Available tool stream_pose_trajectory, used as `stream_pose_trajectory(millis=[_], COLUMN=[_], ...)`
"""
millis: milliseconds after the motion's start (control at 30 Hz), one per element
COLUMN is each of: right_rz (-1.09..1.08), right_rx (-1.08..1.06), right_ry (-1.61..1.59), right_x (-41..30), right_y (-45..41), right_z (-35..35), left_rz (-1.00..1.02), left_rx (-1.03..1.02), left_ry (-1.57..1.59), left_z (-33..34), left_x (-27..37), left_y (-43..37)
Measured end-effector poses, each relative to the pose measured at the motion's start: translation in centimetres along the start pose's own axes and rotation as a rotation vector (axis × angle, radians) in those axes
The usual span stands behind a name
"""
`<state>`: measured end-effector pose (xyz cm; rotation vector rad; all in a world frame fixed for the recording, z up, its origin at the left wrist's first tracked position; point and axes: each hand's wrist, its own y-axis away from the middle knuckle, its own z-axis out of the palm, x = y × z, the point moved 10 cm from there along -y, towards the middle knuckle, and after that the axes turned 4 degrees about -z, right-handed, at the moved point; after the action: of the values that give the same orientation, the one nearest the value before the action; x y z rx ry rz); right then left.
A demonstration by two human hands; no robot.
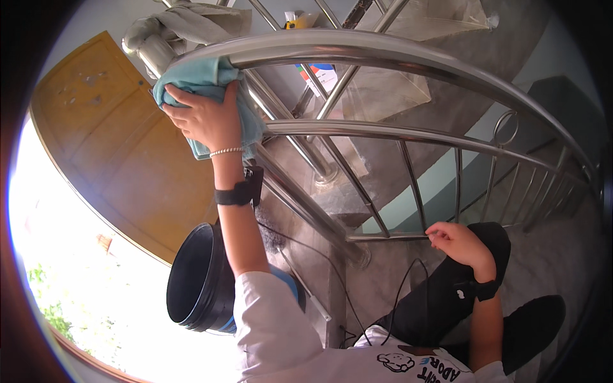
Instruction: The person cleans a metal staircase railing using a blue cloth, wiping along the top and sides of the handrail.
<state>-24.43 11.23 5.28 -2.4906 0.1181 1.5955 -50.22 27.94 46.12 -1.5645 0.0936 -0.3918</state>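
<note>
My left hand [203, 117] grips a light teal cloth [198, 76], which is wrapped over the left end of a shiny stainless steel handrail [335, 48]. Part of the cloth hangs below my palm, beside the lower curved rail [364, 127]. The metal under the cloth is hidden. My right hand [459, 244] hangs with loosely curled fingers above my bent knee, near the bottom bar [392, 237] of the railing. I see nothing in it, and whether its fingertips touch the bar is unclear.
A black bucket [191, 273] stands at lower left, with a long-handled brush [299, 280] beside it. Behind it is a yellow-brown door panel [129, 148]. A greyish cloth [201, 21] drapes over the railing at the top. A thin black cable [330, 261] runs towards my lap.
</note>
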Motion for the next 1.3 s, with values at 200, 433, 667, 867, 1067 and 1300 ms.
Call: stream_pose_trajectory(millis=[200, 433, 667, 867, 1067, 1300], right_rz=[-0.001, 0.003, 0.022, 0.025, 0.043, 0.097], right_rx=[0.023, 0.058, 0.035, 0.023, 0.016, -0.030], right_ry=[0.044, -0.001, 0.096, 0.184, 0.132, 0.174], right_x=[-0.3, 0.0, -1.0, -1.6, -1.4, -0.9], right_y=[0.0, -0.1, 0.2, 0.8, -0.1, -1.0], right_z=[-0.1, -0.4, -0.1, 0.7, 0.9, 1.5], left_rz=[-0.017, 0.043, -0.410, -0.299, -0.338, -0.364], left_rx=[-0.016, 0.083, -0.370, -0.335, -0.304, -0.392], left_ry=[-0.081, 0.016, 1.322, 1.274, 1.148, 0.949], left_z=[0.4, -0.2, 8.7, 6.2, 4.7, 5.3], left_x=[0.0, -2.5, -16.3, -11.6, -10.6, -12.7], left_y=[0.0, -2.6, -1.3, 7.1, 13.5, 26.6])
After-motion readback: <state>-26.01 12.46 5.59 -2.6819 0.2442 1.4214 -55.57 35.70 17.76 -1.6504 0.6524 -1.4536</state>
